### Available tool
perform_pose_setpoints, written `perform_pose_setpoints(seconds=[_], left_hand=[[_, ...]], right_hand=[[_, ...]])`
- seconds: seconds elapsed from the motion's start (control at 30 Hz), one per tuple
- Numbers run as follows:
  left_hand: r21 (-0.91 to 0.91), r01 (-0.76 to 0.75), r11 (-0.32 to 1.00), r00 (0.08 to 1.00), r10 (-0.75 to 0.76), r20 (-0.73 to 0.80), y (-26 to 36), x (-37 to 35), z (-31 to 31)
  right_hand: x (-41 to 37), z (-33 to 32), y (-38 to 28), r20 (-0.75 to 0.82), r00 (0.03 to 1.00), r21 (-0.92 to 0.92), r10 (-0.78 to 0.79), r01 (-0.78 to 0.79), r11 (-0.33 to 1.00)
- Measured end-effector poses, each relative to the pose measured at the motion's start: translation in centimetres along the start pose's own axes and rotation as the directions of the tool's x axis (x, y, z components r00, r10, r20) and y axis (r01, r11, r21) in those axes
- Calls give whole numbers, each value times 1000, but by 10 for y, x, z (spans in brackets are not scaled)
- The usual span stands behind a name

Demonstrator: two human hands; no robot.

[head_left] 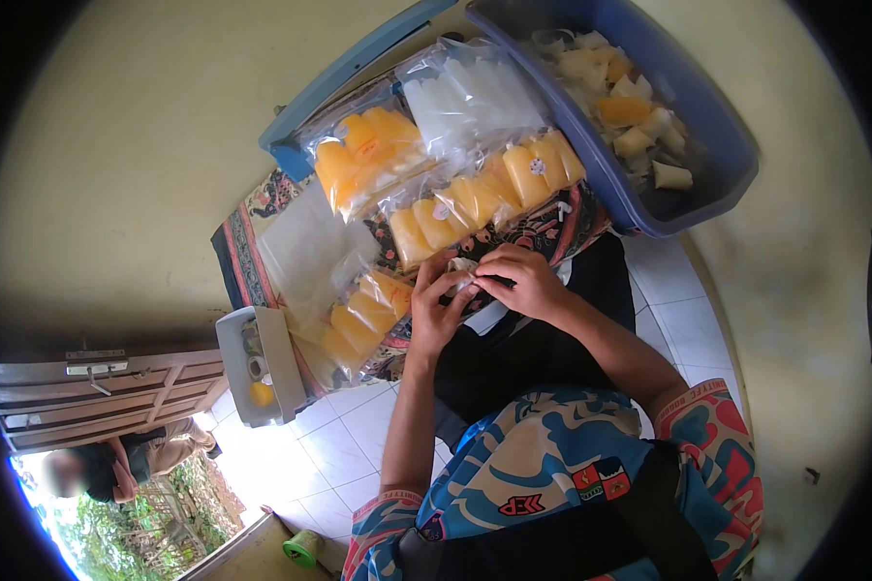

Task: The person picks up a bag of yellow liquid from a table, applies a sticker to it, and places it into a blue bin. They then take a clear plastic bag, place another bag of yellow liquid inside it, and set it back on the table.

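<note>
My left hand (438,308) and my right hand (519,281) meet over the patterned cloth, fingers closed in a pinch. Between them is a small whitish piece (462,265), mostly covered by the fingers; I cannot make out what it is. Just beyond my hands lies a row of see-through bags (455,215) packed with pale orange tubes, some with round stickers. Left of my left hand, another bag (363,320) of orange tubes lies at an angle.
A bag of deeper orange tubes (363,155) and a bag of white tubes (470,102) lie farther back. The blue bin (688,208) at right holds loose pieces. A white box (242,363) stands at left. A person (116,470) is by the open door.
</note>
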State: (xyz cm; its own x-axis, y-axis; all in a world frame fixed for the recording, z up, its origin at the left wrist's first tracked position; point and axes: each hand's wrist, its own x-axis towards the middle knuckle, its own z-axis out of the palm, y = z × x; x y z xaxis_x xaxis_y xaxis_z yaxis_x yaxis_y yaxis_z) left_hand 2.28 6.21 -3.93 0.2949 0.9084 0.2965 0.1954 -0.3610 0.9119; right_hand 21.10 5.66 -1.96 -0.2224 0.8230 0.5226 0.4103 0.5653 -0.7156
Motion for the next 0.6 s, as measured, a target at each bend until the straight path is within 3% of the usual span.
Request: perform_pose_setpoints(seconds=[0.17,0.6], left_hand=[[-48,3,999,1000,-2,20,-4,-1,0],[-80,-5,997,999,9,52,-1,-1,-1]], right_hand=[[3,-8,2,77,997,104,27,-35,994],[6,-15,2,182,982,119,47,-70,990]])
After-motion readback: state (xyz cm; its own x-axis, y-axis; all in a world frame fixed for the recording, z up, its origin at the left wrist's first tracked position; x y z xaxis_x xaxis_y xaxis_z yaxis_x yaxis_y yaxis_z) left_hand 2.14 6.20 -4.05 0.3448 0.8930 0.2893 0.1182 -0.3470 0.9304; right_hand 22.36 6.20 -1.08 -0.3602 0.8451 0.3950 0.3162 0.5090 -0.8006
